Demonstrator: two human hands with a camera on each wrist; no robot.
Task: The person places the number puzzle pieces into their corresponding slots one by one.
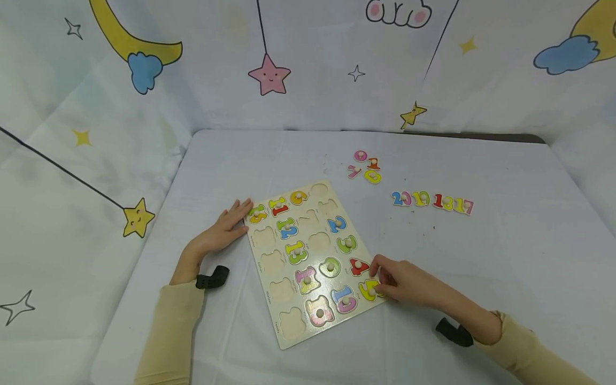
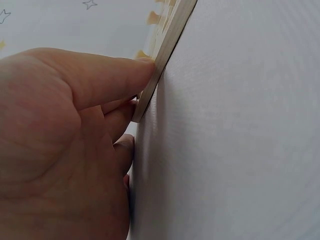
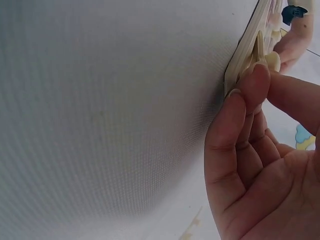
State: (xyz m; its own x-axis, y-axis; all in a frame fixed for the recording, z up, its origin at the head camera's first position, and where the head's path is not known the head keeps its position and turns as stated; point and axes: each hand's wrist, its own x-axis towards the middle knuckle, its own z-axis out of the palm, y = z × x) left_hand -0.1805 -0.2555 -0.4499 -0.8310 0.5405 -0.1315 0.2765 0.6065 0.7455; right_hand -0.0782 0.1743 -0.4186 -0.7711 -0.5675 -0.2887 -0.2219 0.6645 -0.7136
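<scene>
A wooden number puzzle board (image 1: 343,317) lies at a slant on the white table, with several knobbed number pieces in its recesses and other recesses bare. My left hand (image 1: 222,230) rests at the board's upper left corner. In the left wrist view its thumb (image 2: 125,75) touches the board's edge (image 2: 167,50), fingers extended. At the lower right corner, my right hand (image 1: 409,280) pinches the yellow number 5 piece (image 1: 368,290) over its recess. In the right wrist view, the fingertips (image 3: 257,82) are on a thin piece edge beside a knob. The red number 4 (image 1: 358,267) sits just above.
Loose number pieces lie beyond the board: a small cluster with a yellow zero (image 1: 372,177) and a red one (image 1: 373,163), and a row to the right with a blue-and-pink 20 (image 1: 401,199) and a 17 (image 1: 463,206). A printed cloth backdrop (image 1: 317,107) rises behind the table.
</scene>
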